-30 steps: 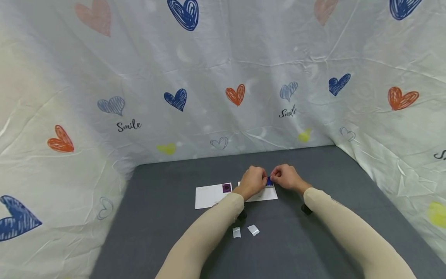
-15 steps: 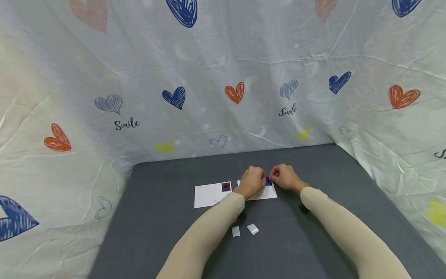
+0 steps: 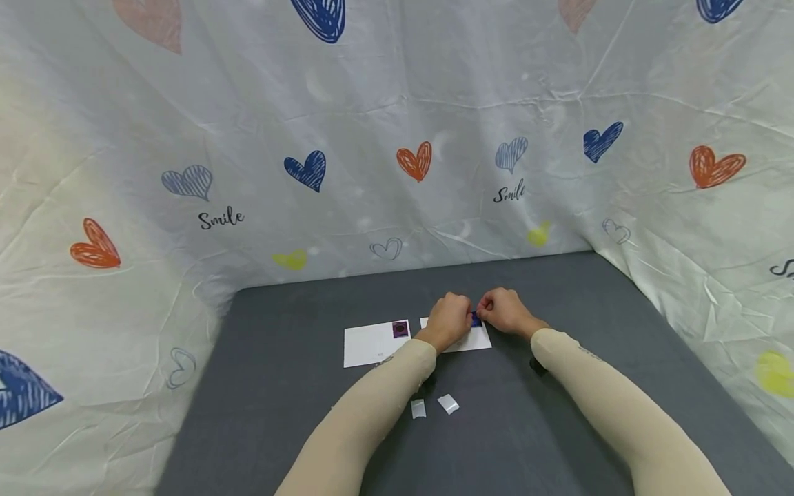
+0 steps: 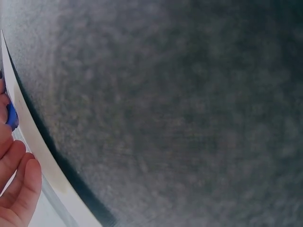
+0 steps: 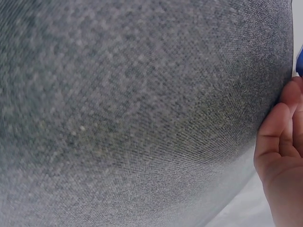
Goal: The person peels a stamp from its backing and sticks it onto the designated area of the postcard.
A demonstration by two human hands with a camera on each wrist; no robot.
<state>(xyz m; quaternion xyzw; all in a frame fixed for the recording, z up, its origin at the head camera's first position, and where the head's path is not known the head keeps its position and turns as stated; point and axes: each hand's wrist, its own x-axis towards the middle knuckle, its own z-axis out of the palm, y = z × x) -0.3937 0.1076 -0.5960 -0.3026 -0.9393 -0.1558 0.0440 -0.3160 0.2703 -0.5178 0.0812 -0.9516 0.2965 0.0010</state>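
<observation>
A blue stamp [image 3: 475, 319] lies at the upper right corner of a white envelope [image 3: 474, 339], between both hands. My left hand [image 3: 449, 322] pinches its left side, the palm arched over the envelope and hiding much of it. At the stamp's right edge, the thumb and index finger of my right hand [image 3: 504, 310] pinch together. The left wrist view catches curled fingers [image 4: 31, 179] beside the blue stamp [image 4: 13, 117] and the envelope's pale edge. Only a sliver of the blue stamp [image 5: 300, 64] shows above the fingertips in the right wrist view.
Left of the hands lies a second white envelope [image 3: 366, 346] with a purple stamp [image 3: 400, 329] in its upper right corner. Two small whitish slips [image 3: 448, 404] rest nearer on the dark grey table [image 3: 298, 399]. A heart-printed curtain [image 3: 353, 207] hangs behind the table.
Both hands stay at the blue stamp with only slight finger movement. The whole head view has shifted a little; the envelopes and slips keep their places on the table.
</observation>
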